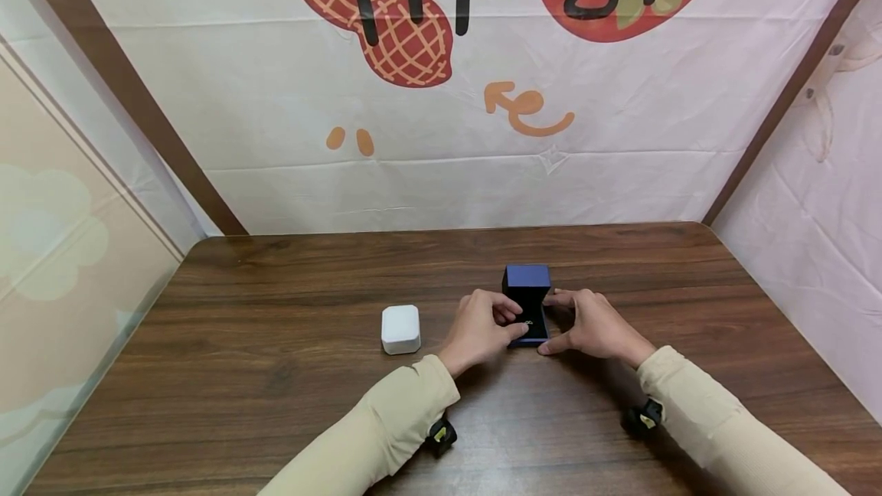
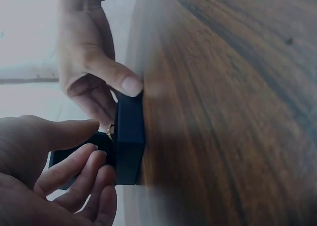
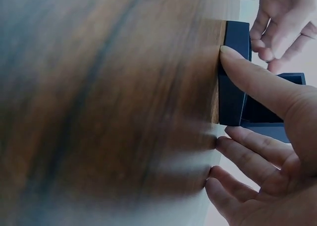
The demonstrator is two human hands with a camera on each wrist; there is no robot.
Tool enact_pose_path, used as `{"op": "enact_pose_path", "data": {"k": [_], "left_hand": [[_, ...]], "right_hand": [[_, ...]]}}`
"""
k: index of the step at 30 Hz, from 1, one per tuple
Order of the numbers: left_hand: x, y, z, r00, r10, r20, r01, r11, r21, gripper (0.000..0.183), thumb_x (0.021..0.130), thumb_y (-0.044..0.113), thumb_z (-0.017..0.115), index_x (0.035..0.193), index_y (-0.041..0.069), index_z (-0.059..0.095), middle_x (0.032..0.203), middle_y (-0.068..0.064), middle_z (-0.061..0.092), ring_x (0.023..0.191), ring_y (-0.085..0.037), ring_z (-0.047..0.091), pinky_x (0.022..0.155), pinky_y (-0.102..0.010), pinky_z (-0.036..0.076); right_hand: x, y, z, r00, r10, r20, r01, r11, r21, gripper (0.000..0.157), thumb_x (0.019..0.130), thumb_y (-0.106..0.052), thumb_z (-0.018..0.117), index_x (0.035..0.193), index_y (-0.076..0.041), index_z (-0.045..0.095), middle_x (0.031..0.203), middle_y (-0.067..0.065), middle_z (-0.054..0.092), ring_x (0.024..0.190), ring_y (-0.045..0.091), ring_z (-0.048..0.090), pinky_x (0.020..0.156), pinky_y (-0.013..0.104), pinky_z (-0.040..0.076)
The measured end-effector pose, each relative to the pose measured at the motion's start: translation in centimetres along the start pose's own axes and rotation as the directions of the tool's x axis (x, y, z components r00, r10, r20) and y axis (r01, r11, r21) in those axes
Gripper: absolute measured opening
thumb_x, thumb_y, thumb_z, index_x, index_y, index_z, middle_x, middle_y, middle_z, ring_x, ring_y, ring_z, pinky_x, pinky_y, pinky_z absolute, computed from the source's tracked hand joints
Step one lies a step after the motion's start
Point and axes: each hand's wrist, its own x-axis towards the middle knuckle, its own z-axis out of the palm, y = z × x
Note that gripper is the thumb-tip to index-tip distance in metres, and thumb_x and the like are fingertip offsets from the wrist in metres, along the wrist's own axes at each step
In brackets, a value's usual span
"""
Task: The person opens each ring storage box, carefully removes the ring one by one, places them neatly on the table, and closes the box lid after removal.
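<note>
Standing open right of centre on the table [image 1: 289,381], the blue box [image 1: 527,291] is braced at its right side between the thumb and fingers of the right hand [image 1: 596,326]. The ring [image 2: 110,131] is set in the box's base, close to the thumb tip of the left hand [image 1: 480,327], whose fingers are loosely bent, narrowly parted, with nothing seen gripped. Placing or removing the ring seems to be the step; which cannot be told. Steady bracing and a fine fingertip touch are probably called for next.
</note>
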Motion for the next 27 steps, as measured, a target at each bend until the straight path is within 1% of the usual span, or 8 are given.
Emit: {"op": "enact_pose_path", "data": {"k": [6, 10, 14, 21, 27], "left_hand": [[0.2, -0.1, 0.5, 0.999, 0.035, 0.0, -0.034, 0.996, 0.08, 0.012, 0.085, 0.009, 0.082, 0.096, 0.006, 0.08, 0.087, -0.004, 0.072, 0.081, -0.018, 0.064, 0.072, -0.024, 0.049], [0.3, -0.1, 0.9, 0.999, 0.046, -0.011, -0.044, 0.993, 0.111, 0.012, 0.085, 0.009, 0.082, 0.096, 0.006, 0.081, 0.088, -0.004, 0.071, 0.081, -0.017, 0.063, 0.071, -0.024, 0.049], [0.3, -0.2, 1.1, 0.999, 0.05, -0.019, -0.048, 0.991, 0.125, 0.012, 0.085, 0.009, 0.082, 0.096, 0.006, 0.082, 0.088, -0.003, 0.071, 0.082, -0.016, 0.063, 0.071, -0.023, 0.048], [0.4, -0.2, 1.6, 0.997, 0.062, -0.047, -0.056, 0.992, 0.115, 0.011, 0.084, 0.006, 0.082, 0.095, 0.004, 0.082, 0.086, -0.006, 0.07, 0.082, -0.019, 0.061, 0.069, -0.026, 0.046], [0.4, -0.3, 1.8, 0.994, 0.082, -0.078, -0.072, 0.99, 0.125, 0.008, 0.084, 0.007, 0.082, 0.092, 0.004, 0.083, 0.085, -0.006, 0.072, 0.083, -0.021, 0.064, 0.072, -0.028, 0.047]], "right_hand": [[0.0, 0.0, 0.0, 1.0, -0.004, 0.0, 0.004, 1.0, 0.018, 0.077, 0.067, -0.036, 0.096, 0.128, 0.003, 0.068, 0.133, 0.027, 0.061, 0.131, 0.045, 0.05, 0.102, 0.058, 0.044], [-0.1, 0.1, 0.0, 1.0, -0.001, 0.0, 0.001, 1.0, 0.03, 0.078, 0.067, -0.036, 0.096, 0.128, 0.003, 0.068, 0.133, 0.026, 0.062, 0.132, 0.045, 0.049, 0.103, 0.059, 0.043], [-0.1, 0.1, 0.0, 1.0, 0.004, 0.001, -0.004, 0.999, 0.039, 0.078, 0.067, -0.035, 0.096, 0.128, 0.003, 0.067, 0.132, 0.025, 0.062, 0.133, 0.045, 0.048, 0.104, 0.059, 0.042], [-0.1, 0.0, 0.0, 1.0, 0.012, 0.005, -0.012, 0.999, 0.041, 0.079, 0.067, -0.035, 0.096, 0.129, 0.004, 0.066, 0.133, 0.026, 0.062, 0.133, 0.045, 0.048, 0.104, 0.059, 0.042], [-0.1, 0.0, 0.0, 1.0, 0.024, 0.004, -0.024, 0.999, 0.028, 0.079, 0.067, -0.035, 0.096, 0.129, 0.004, 0.066, 0.134, 0.027, 0.061, 0.133, 0.045, 0.048, 0.105, 0.059, 0.041]]}}
